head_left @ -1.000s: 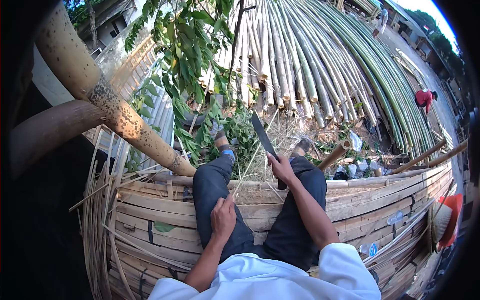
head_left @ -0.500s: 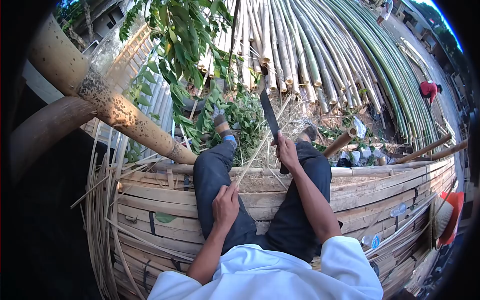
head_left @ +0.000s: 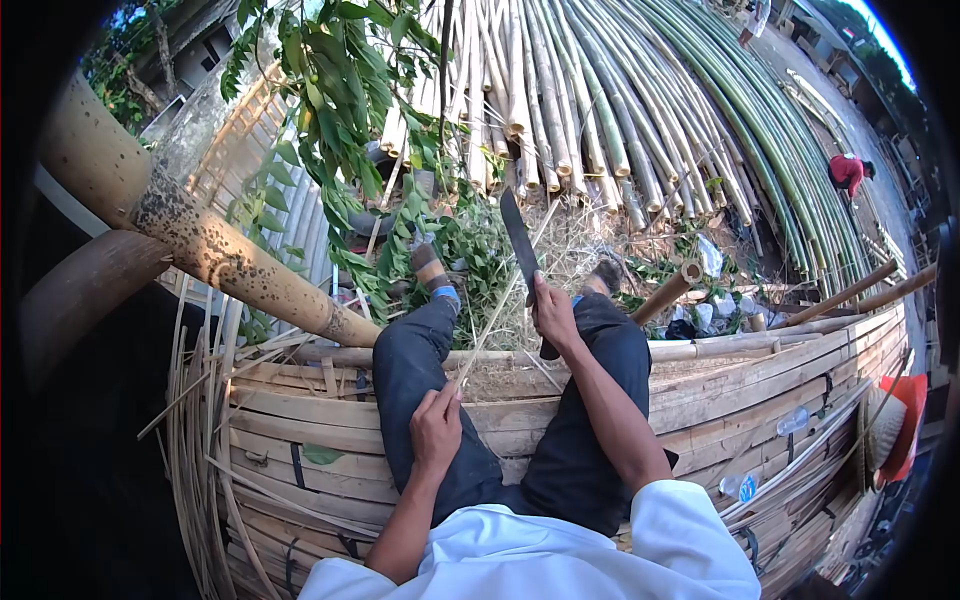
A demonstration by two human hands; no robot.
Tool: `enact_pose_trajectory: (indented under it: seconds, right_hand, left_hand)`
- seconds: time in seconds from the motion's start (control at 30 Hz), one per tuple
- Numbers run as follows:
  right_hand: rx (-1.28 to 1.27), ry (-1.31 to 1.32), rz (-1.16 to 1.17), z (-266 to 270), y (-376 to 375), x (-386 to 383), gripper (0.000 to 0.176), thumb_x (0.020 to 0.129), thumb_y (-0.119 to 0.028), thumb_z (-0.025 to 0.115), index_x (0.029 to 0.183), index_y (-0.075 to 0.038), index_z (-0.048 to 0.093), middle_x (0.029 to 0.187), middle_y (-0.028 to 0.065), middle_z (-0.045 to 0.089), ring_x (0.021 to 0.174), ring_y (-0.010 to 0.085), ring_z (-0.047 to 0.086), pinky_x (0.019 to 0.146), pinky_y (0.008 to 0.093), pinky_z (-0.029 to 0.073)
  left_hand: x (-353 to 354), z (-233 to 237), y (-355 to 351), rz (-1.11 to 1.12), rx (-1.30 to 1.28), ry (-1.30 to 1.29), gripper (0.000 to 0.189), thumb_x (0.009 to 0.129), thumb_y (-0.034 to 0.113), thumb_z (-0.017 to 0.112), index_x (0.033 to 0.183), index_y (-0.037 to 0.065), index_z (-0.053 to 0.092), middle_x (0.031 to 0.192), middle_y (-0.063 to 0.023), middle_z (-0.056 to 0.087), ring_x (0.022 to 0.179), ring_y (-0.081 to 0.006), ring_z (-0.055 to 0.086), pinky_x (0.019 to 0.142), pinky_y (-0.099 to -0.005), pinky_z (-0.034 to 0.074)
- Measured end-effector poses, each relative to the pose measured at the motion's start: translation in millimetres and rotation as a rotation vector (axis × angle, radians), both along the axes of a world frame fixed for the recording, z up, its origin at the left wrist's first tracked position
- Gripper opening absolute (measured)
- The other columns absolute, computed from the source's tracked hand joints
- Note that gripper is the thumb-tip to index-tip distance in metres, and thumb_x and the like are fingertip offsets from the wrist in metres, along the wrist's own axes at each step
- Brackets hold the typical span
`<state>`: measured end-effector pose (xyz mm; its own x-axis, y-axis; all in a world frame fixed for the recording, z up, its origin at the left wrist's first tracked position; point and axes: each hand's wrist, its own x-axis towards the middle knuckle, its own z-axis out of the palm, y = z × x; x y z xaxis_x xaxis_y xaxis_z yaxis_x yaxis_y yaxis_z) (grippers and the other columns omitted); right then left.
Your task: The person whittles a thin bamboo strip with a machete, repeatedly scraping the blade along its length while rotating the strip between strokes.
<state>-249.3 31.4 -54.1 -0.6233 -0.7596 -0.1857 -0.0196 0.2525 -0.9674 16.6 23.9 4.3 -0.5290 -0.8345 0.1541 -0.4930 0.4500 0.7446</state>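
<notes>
My left hand (head_left: 436, 430) is closed around the lower end of a thin, pale bamboo strip (head_left: 492, 318), above my left thigh. The strip slants up and to the right, away from me. My right hand (head_left: 556, 316) grips the handle of a machete (head_left: 518, 244) near my right knee. Its dark, broad blade points up and slightly left, and it overlaps the strip's upper part in this view. Beneath my legs lies a stack of split bamboo slats (head_left: 330, 412) bound with dark ties.
Long bamboo poles (head_left: 600, 110) lie piled ahead. A thick bamboo beam (head_left: 225, 245) crosses on the left, beside leafy branches (head_left: 340, 110). A cut bamboo stub (head_left: 668, 292) juts up at right. Plastic bottles (head_left: 740, 487) and a hat (head_left: 882, 435) sit on the right; a person (head_left: 850, 174) bends beyond.
The whole view has shifted a little, so most things sit slightly lower and further left. My left hand has drawn slightly toward me with the strip; both holds are unchanged.
</notes>
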Motion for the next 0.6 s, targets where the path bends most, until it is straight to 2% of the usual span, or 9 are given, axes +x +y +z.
enact_pose_trajectory:
  seconds: [0.07,0.1,0.23,0.33,0.4,0.47,0.6]
  right_hand:
    - [0.081,-0.144,0.01,4,1,3,0.06,0.096,-0.048,0.041,0.067,0.001,0.056,0.051,0.0032,0.044,0.051,0.0135,0.043,0.05,0.0315,0.037]
    - [0.072,0.052,0.11,2,-2,8,0.06,0.096,-0.048,0.042,0.066,0.001,0.056,0.052,0.0033,0.046,0.051,0.013,0.043,0.05,0.0317,0.037]
    - [0.026,0.067,0.104,1,2,10,0.06,0.096,-0.047,0.043,0.064,0.002,0.055,0.053,0.0037,0.047,0.051,0.0132,0.042,0.05,0.0319,0.038]
    - [0.086,-0.078,-0.008,-2,0,5,0.06,0.096,-0.047,0.042,0.064,0.002,0.055,0.052,0.0037,0.047,0.051,0.013,0.044,0.05,0.0318,0.038]
    - [0.1,-0.022,0.058,-1,0,12,0.061,0.096,-0.049,0.041,0.065,0.001,0.056,0.051,0.0042,0.046,0.051,0.0133,0.046,0.05,0.0321,0.038]
    - [0.134,0.148,0.15,1,5,24,0.062,0.095,-0.051,0.042,0.065,0.001,0.059,0.051,0.0061,0.048,0.05,0.015,0.047,0.051,0.0329,0.039]
    - [0.077,0.075,0.116,-1,2,16,0.062,0.096,-0.05,0.041,0.065,0.0,0.06,0.049,0.0047,0.047,0.049,0.0143,0.047,0.05,0.032,0.038]
  left_hand:
    - [2,-1,1,-0.018,-0.013,-0.019,0.017,0.09,0.011,0.056,0.103,0.005,0.064,0.072,-0.015,0.055,0.066,-0.0354,0.056,0.058,-0.0424,0.044]
    - [3,-2,-1,-0.016,-0.006,-0.021,0.016,0.09,0.011,0.056,0.102,0.005,0.064,0.072,-0.015,0.055,0.066,-0.0355,0.056,0.058,-0.0425,0.044]
    - [1,-2,-1,-0.002,0.024,0.004,0.016,0.09,0.012,0.055,0.101,0.005,0.064,0.072,-0.0151,0.056,0.066,-0.0359,0.056,0.057,-0.0427,0.044]
    - [0,0,2,-0.011,0.01,0.005,0.014,0.09,0.012,0.055,0.099,0.004,0.063,0.073,-0.0155,0.056,0.067,-0.0364,0.056,0.058,-0.0428,0.044]
    - [2,-1,0,-0.007,0.011,-0.007,0.014,0.089,0.011,0.056,0.098,0.004,0.063,0.073,-0.0153,0.056,0.067,-0.0366,0.057,0.058,-0.043,0.044]
    - [1,-1,0,-0.004,0.013,-0.013,0.013,0.089,0.011,0.056,0.097,0.004,0.063,0.074,-0.0152,0.056,0.067,-0.0367,0.057,0.058,-0.0432,0.045]
    - [0,1,1,0.019,0.002,-0.019,0.013,0.089,0.013,0.056,0.096,0.005,0.063,0.074,-0.0146,0.057,0.068,-0.0365,0.057,0.059,-0.0434,0.045]
